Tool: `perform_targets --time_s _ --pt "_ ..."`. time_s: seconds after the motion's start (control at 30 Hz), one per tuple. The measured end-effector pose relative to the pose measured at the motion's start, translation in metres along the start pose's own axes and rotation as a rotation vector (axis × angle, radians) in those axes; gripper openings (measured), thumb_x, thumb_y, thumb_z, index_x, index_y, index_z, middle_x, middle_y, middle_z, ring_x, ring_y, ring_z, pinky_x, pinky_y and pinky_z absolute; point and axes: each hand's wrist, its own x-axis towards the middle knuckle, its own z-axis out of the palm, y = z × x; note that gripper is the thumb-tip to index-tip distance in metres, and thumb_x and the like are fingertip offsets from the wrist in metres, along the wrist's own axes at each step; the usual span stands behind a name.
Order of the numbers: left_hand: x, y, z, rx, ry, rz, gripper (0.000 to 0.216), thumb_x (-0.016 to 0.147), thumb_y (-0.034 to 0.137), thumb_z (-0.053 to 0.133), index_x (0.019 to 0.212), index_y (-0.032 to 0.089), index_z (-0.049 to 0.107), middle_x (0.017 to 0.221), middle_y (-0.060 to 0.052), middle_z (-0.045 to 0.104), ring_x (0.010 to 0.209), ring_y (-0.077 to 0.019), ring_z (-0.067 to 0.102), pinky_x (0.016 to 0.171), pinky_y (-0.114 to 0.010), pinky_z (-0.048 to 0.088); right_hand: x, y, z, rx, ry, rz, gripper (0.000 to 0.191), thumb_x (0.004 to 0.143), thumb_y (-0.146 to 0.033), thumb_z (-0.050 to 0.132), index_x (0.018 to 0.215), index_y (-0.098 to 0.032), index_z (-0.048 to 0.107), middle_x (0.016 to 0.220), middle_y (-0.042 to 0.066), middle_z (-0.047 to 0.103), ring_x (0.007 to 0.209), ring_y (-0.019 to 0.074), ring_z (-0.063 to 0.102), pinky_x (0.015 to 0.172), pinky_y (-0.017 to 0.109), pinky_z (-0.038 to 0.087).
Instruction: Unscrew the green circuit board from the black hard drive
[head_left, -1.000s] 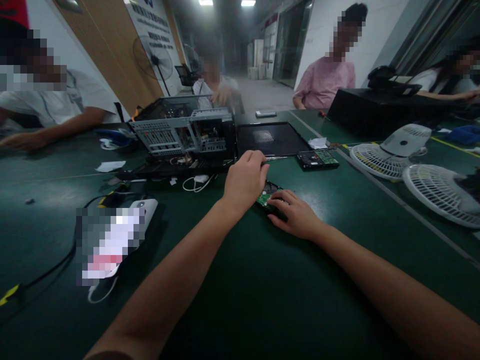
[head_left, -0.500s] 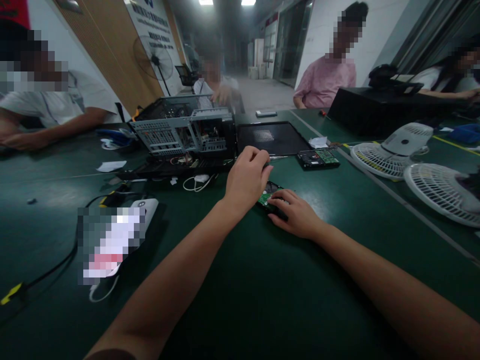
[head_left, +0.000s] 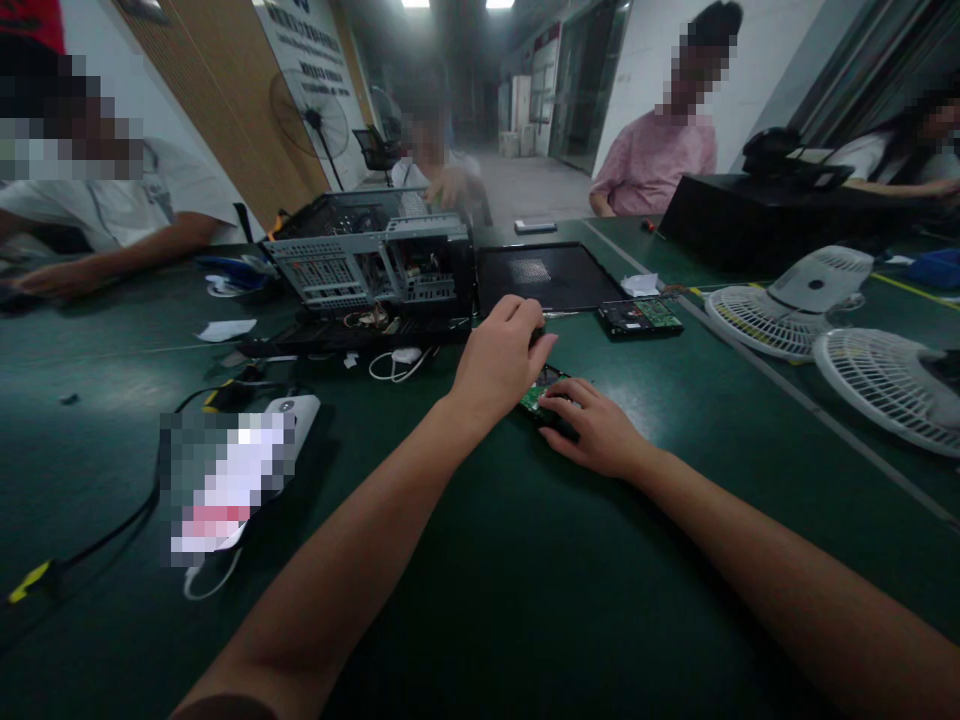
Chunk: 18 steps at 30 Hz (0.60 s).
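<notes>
A hard drive (head_left: pixel 532 399), green circuit board up, lies on the green table in front of me. Over its left edge, the fingers of my right hand (head_left: pixel 592 425) are bent and grip it, hiding much of its near side. My left hand (head_left: pixel 501 350) is closed just above the drive's far left part. Between its thumb and fingers shows a bit of something dark, like a handle; the rest is hidden. A second hard drive (head_left: pixel 641 317) lies farther back on the right, apart from both hands.
Ahead stands an open computer case (head_left: pixel 367 265), with a black panel (head_left: pixel 544 278) beside it. White fans (head_left: pixel 780 310) lie at right. On the left are a phone (head_left: pixel 232 485) and a black cable (head_left: pixel 112 535). Several people sit around the table; one person's hand (head_left: pixel 448 187) is over the case.
My left hand has shifted very slightly to the right along with the whole view. My right hand keeps its grip on the hard drive.
</notes>
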Motion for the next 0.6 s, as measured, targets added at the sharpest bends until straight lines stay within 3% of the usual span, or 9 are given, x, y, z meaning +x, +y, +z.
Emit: perform_targets --time_s 0.2,0.4,0.6 --pt "-0.0006 -0.0034 0.0051 -0.098 0.051 -0.05 0.025 0.087 0.026 0.076 0.09 0.02 0.052 0.101 -0.004 0.062 0.093 -0.0184 0.063 0.081 -0.032 0.054 0.0 0.0003 -0.0002 0.003 -0.009 0.005 0.034 0.095 -0.034 0.062 0.127 -0.023 0.062 0.127 0.014 0.061 0.119 0.0316 0.058 0.099 0.055 0.055" --pt "-0.0011 -0.002 0.0055 -0.059 0.072 -0.097 0.013 0.09 0.014 0.062 0.094 0.02 0.051 0.101 -0.007 0.062 0.094 -0.0202 0.062 0.082 -0.035 0.055 -0.0001 0.0001 0.0001 0.006 -0.001 0.001 0.035 0.095 -0.034 0.061 0.128 -0.024 0.061 0.126 0.013 0.061 0.119 0.0311 0.058 0.098 0.055 0.056" --pt "-0.0017 -0.0019 0.0028 0.006 0.038 -0.095 0.008 0.092 0.017 0.059 0.099 0.02 0.056 0.101 -0.007 0.063 0.093 -0.022 0.062 0.084 -0.038 0.053 0.0001 0.0003 -0.0004 -0.013 -0.018 -0.002 0.034 0.096 -0.036 0.06 0.127 -0.022 0.062 0.126 0.015 0.061 0.119 0.0317 0.058 0.098 0.054 0.055"
